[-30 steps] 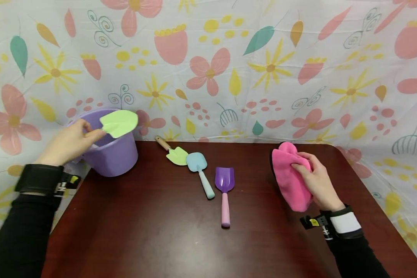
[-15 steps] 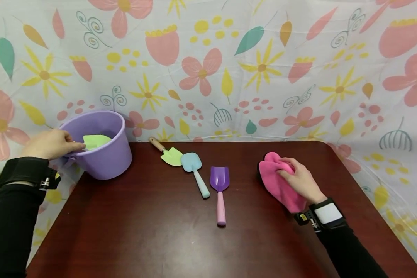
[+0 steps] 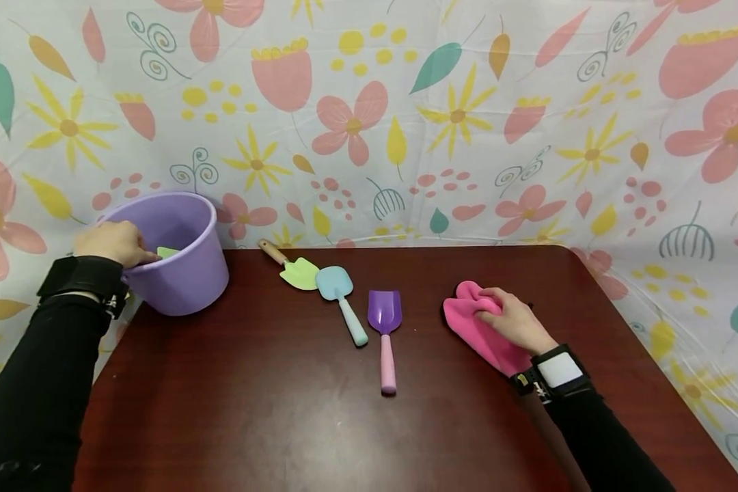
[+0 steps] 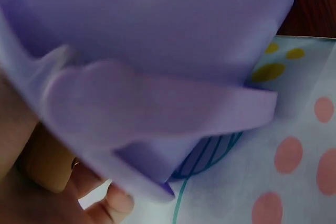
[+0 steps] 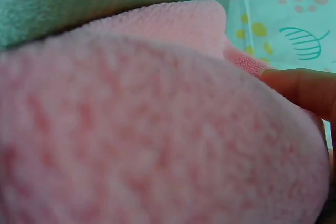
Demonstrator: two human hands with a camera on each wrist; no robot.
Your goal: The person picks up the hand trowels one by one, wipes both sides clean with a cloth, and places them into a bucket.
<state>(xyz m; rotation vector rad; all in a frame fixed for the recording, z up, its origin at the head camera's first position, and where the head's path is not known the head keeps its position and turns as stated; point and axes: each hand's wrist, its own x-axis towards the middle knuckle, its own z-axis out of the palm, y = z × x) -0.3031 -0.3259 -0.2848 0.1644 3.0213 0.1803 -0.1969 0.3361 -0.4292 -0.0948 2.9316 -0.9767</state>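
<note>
- Head view: left hand (image 3: 115, 243) at near rim of purple bucket (image 3: 184, 273), fingers curled over the edge; only a sliver of green shovel blade (image 3: 167, 252) showing inside, just past the fingertips. Cannot tell whether fingers grip the shovel or only the rim.
- Bucket upright at far-left corner of dark red table (image 3: 270, 410).
- Right hand (image 3: 509, 323) on pink cloth (image 3: 476, 328), fingers bunched into the fabric, holding it against the tabletop, right of centre.
- Between the hands, three loose tools on the table: green trowel with wooden handle (image 3: 292, 266), blue shovel (image 3: 341, 297) with blade touching the trowel blade, purple scoop with pink handle (image 3: 384, 328) just beside the blue one.
- Floral sheet (image 3: 406, 123) behind and beside the table.
- Left wrist view: very close, blurred. Purple bucket wall (image 4: 157, 30) and its handle lug (image 4: 152, 108) filling the frame; fingertips (image 4: 113, 203) at bottom left below the lug, curled. Shovel not visible here. Floral sheet (image 4: 294, 156) below right.
- Right wrist view: pink cloth (image 5: 147, 129) filling nearly everything, out of focus. One fingertip (image 5: 304, 90) pressed on the fabric at right edge. Strip of floral sheet (image 5: 283, 19) top right.
</note>
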